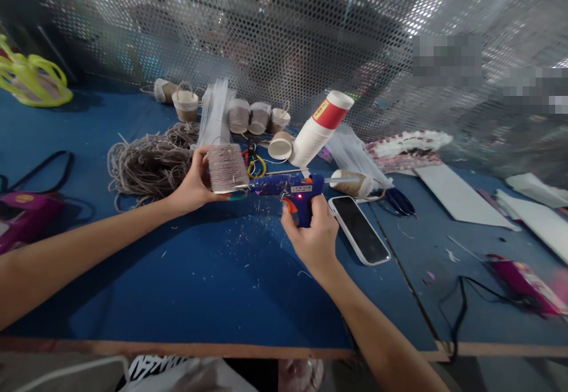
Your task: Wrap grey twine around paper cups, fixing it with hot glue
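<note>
the wrapped cup (pixel 228 167) hides part of the left hand (pixel 193 186); the left edge cuts off a purple thing (pixel 27 219); lettering (pixel 322 109) on the paper cups (pixel 310 142) is too small to read; shapes (pixel 364 31) behind the mesh (pixel 155 31) blur.

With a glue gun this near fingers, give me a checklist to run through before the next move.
1. Grey-brown, cord-wrapped cylinder held: ok, in the left grip.
2. Blue plastic glue gun held by its handle: ok, in the right grip.
3. Small red indicator light lit: ok.
4. Pointed metal nozzle well clear of fingertips: not ok, green-nailed left fingertips are right beside it.
5. Glue flowing from the nozzle: cannot tell.
6. Blue tabletop free of scraps: not ok, pale strands lie scattered below the glue gun.
</note>
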### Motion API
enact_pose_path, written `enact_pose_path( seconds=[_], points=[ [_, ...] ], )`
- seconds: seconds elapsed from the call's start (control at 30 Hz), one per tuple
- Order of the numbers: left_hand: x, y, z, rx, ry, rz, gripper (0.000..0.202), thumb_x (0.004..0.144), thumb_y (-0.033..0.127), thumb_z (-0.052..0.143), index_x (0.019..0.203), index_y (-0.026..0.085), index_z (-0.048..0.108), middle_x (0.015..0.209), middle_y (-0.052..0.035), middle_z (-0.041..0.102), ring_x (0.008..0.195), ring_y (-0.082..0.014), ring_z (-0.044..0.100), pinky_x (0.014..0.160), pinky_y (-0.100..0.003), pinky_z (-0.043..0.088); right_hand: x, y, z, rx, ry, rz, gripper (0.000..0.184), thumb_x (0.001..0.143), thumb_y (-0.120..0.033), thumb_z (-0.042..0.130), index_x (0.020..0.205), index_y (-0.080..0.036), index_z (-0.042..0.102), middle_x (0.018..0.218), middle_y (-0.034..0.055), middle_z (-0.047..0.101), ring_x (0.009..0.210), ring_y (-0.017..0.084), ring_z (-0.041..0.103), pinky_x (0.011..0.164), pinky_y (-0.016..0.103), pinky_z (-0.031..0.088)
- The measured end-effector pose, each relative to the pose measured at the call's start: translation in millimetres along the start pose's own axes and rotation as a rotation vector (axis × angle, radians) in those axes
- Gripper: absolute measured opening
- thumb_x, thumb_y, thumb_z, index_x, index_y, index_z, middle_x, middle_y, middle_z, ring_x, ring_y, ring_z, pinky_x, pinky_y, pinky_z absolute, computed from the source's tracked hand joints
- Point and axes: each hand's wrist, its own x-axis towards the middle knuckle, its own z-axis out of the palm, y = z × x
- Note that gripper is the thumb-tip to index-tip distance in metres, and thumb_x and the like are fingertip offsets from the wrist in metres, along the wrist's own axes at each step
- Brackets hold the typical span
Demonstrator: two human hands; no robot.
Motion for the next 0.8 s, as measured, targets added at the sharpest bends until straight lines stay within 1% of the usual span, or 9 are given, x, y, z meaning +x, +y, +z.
enact_pose_path(
  seconds=[0.1,0.2,0.33,0.47,0.63,0.8],
  points=[
    [0.1,0.6,0.2,-0.012,-0.008,-0.001,0.09,0.054,0.035,0.096,0.122,0.031,0.039,0.126,-0.007,0.058,0.117,-0.0271,0.064,0.093,-0.039,0.059,0.1,-0.3,-0.6,0.002,-0.014,-0.01,0.016,0.087,-0.027,0.059,0.088,-0.024,0.044,0.073,-0.0008,0.057,0.061,0.015,0.059,0.052,0.027,0.047],
    [0.8,2.3,1.3,-0.033,-0.004,-0.003,0.09,0.052,0.033,0.097,0.122,0.031,0.04,0.124,-0.0062,0.058,0.115,-0.0258,0.065,0.092,-0.038,0.059,0.2,-0.2,-1.1,0.004,-0.026,-0.008,0.015,0.087,-0.027,0.058,0.087,-0.024,0.044,0.074,-0.0006,0.057,0.061,0.015,0.058,0.051,0.027,0.046],
    [1.0,3.9,3.1,-0.048,0.019,-0.008,0.089,0.05,0.03,0.098,0.119,0.03,0.043,0.122,-0.0058,0.059,0.114,-0.025,0.065,0.092,-0.036,0.059,-0.2,-0.5,-1.4,0.025,-0.04,0.018,0.014,0.086,-0.026,0.059,0.088,-0.023,0.046,0.075,0.0003,0.057,0.064,0.015,0.059,0.052,0.027,0.047],
    [0.5,4.1,3.8,-0.061,0.039,-0.028,0.089,0.049,0.028,0.098,0.119,0.03,0.043,0.12,-0.0056,0.06,0.112,-0.0249,0.065,0.09,-0.036,0.06,0.4,-1.2,-2.4,0.025,-0.057,0.009,0.013,0.087,-0.026,0.058,0.087,-0.023,0.045,0.076,0.0012,0.058,0.065,0.016,0.06,0.053,0.028,0.047],
    [0.7,4.0,3.5,-0.07,0.027,-0.026,0.09,0.049,0.026,0.098,0.12,0.03,0.043,0.122,-0.0058,0.06,0.115,-0.026,0.064,0.092,-0.036,0.059,1.0,-1.6,-2.9,0.002,-0.062,0.003,0.011,0.088,-0.027,0.055,0.088,-0.024,0.045,0.076,0.0016,0.058,0.066,0.017,0.061,0.052,0.028,0.048],
    [1.1,3.9,2.8,-0.072,0.02,-0.032,0.088,0.049,0.025,0.097,0.118,0.03,0.043,0.123,-0.0061,0.06,0.113,-0.0256,0.066,0.089,-0.035,0.061,0.4,-1.4,-3.2,-0.015,-0.052,-0.006,0.011,0.089,-0.027,0.055,0.089,-0.024,0.044,0.076,0.0017,0.059,0.066,0.017,0.062,0.052,0.028,0.049]
  ],
)
